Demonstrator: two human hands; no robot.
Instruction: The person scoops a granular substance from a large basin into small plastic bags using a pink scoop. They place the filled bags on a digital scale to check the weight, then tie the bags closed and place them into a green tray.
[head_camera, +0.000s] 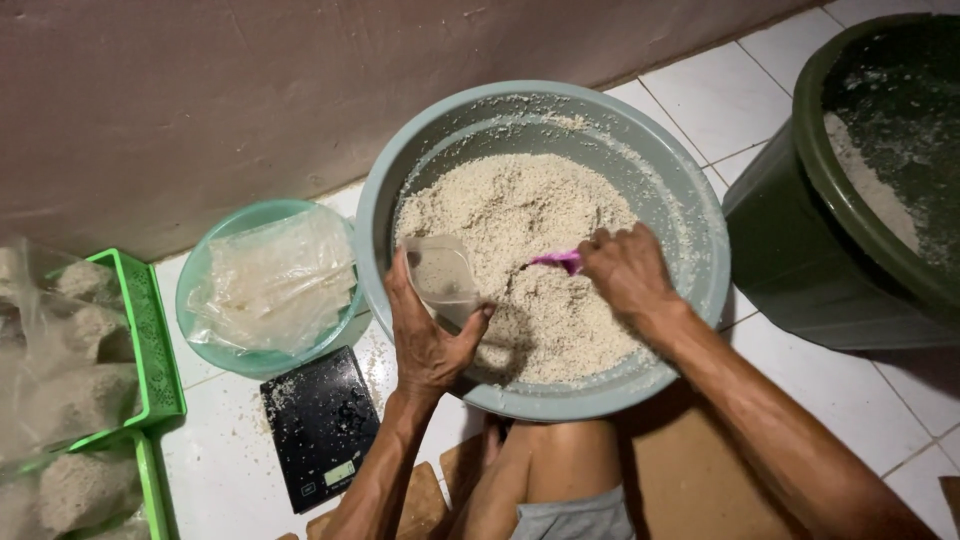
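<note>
Left hand (428, 335) pinches a thin, floppy clear bag (442, 278) open by its rim at the basin's (690, 215) nine o'clock edge; right hand (625, 270) grips a pink scoop (558, 261) in loose, light grain (520, 215) – likely spilly. Scale (322, 425) sits at seven o'clock, green bucket (790, 240) at three – neither in the way.

left hand (428, 335) cupped, gripping; right hand (625, 270) fisted, knuckles up, both arms extended.

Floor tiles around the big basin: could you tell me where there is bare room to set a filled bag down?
Bare tile lies between the grey basin and the green tub, and below the tub. Left is crowded: the scale, small bowl and green baskets.
</note>
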